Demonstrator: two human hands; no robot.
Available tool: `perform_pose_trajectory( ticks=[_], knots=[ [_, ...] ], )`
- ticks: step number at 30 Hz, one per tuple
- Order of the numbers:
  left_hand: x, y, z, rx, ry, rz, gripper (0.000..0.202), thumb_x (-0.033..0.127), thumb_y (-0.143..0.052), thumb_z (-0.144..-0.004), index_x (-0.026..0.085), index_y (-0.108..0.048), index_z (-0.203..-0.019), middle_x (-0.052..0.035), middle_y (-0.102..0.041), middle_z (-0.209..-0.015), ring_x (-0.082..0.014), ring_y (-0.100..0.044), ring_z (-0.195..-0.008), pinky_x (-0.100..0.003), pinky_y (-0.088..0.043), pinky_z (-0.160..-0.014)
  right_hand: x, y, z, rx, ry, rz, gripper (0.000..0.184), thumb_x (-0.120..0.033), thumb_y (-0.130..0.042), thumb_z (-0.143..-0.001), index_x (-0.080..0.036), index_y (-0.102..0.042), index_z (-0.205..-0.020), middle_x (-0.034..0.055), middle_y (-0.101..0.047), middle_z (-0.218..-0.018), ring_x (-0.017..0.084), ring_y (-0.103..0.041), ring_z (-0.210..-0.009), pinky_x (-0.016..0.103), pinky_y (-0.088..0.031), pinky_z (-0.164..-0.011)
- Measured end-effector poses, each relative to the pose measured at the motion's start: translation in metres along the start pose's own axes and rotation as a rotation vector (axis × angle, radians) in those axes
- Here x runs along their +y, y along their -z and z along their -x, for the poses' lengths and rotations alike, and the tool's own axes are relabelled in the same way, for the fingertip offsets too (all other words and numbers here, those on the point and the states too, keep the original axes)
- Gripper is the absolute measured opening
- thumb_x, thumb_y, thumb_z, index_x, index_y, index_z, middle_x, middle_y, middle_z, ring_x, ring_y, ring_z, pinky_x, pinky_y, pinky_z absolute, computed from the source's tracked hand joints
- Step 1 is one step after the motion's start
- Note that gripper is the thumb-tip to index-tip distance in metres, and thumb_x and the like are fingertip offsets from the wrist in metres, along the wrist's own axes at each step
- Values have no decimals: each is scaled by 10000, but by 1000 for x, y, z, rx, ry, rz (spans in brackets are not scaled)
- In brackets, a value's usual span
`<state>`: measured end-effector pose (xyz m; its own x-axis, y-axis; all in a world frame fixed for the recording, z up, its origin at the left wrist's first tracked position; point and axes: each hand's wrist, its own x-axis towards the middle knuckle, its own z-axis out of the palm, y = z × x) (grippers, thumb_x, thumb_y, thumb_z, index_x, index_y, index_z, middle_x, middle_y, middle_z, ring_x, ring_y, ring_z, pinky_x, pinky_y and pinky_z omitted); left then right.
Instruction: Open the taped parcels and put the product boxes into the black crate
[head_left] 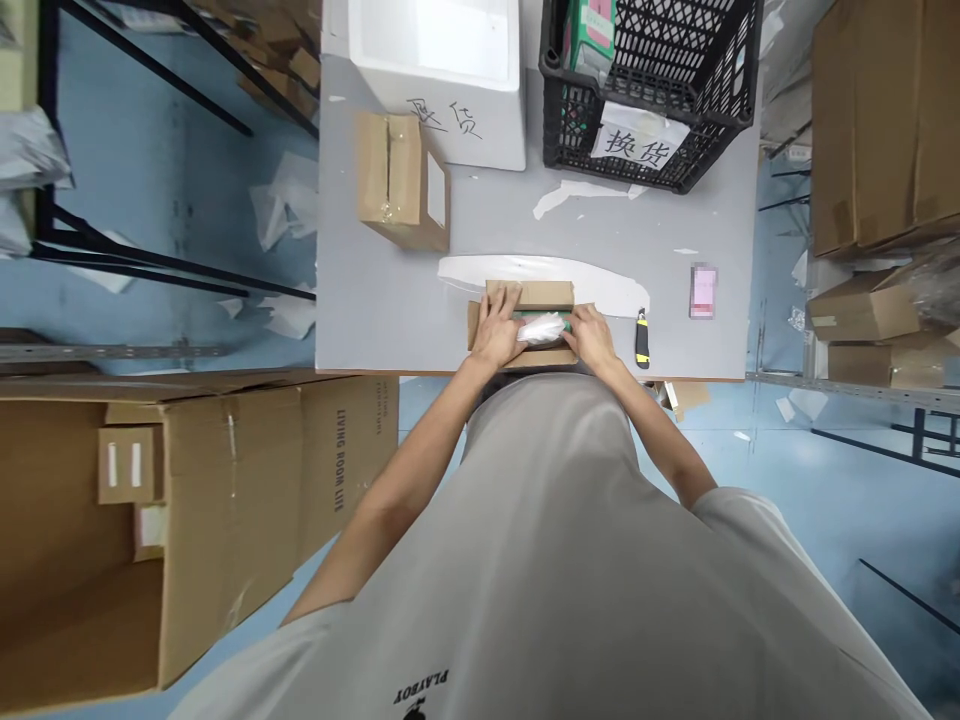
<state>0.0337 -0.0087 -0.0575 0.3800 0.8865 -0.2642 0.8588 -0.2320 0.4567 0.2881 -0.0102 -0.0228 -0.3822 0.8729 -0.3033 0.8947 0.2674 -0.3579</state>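
Note:
A small open cardboard box point(534, 294) lies at the near edge of the grey table point(375, 300), with a clear plastic-wrapped item point(541, 328) and something green inside it. My left hand point(498, 330) rests flat on the box's left side, fingers stretched over the flap. My right hand point(592, 338) is at the box's right side, fingers bent against the wrapped item. A white elongated sheet point(600, 282) lies under and behind the box.
A utility knife point(642, 340) lies right of my right hand, a pink slip point(703, 290) further right. A taped carton point(401, 180), a white foam bin point(450, 80) and a black crate point(645, 90) stand at the back. Large cardboard cartons point(150, 520) are at floor left.

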Motion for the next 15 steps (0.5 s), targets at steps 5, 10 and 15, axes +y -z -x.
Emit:
perform_pose_trajectory(
  ticks=[5,10,15],
  knots=[
    [1,22,10,38,-16,67,394,225,-816,-930,231,-937,-1305,-149,-667,-1793,-456,-521,-1734,-650,-471,-1441,-13,9,-16,-7,156,-28,471,-243,-791,-1125,-153,-787,-1587,215,-768,-1556,426,-619,-1433,576,-493,-1295],
    [0,42,9,64,44,129,311,265,-735,-1030,235,-918,-1279,-172,-847,-1348,-413,-776,-1297,-546,-649,-1194,-16,22,-29,0,185,-104,439,-277,-683,-1181,-169,-791,-1593,199,-813,-1449,401,-665,-1358,527,-546,-1213],
    [1,50,13,63,59,121,270,232,-726,-1048,240,-902,-1253,-152,-849,-1328,-404,-807,-1255,-497,-656,-1108,-17,37,-24,57,207,-240,537,-373,-777,-1148,-176,-749,-1646,208,-714,-1631,378,-664,-1479,502,-566,-1262]
  ],
)
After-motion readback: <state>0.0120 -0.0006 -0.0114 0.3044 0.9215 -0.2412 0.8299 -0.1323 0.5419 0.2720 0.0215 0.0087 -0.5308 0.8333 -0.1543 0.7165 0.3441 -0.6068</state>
